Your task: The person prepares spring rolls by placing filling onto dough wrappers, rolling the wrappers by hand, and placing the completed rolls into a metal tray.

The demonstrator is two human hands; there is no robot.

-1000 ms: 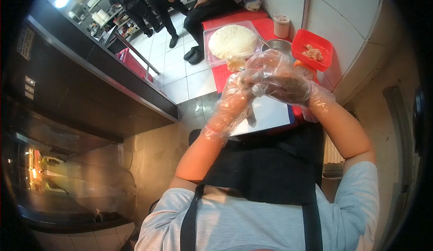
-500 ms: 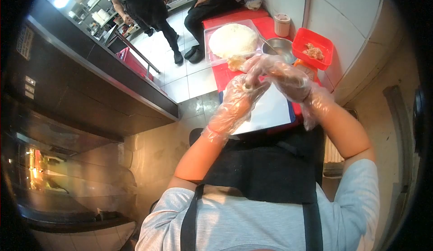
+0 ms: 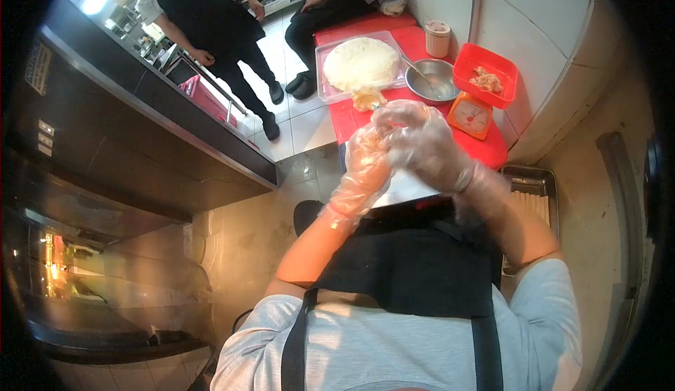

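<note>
My left hand (image 3: 367,160) and my right hand (image 3: 422,141), both in clear plastic gloves, meet above a white board (image 3: 408,188). The left one is closed, its fingers curled upward; whatever it holds is hidden. Over it bends the right hand, slightly blurred, with fingers curled against the left; I cannot make out anything between them. Just beyond the fingertips lies a small pale-yellow, cup-like piece (image 3: 368,98). Behind that, a large round white mound (image 3: 362,64) fills a clear plastic tray (image 3: 325,90).
On the red table surface (image 3: 415,38) stand a metal bowl (image 3: 443,90) with a spoon, an orange scale (image 3: 470,117) bearing a red container (image 3: 512,74) of pinkish filling, and a white cup (image 3: 437,39). A metal tray (image 3: 552,187) sits right. Two people (image 3: 207,11) are at the back.
My right hand has moved left and inward over my left hand, uncovering the scale and bowl. The standing person at the back has come closer.
</note>
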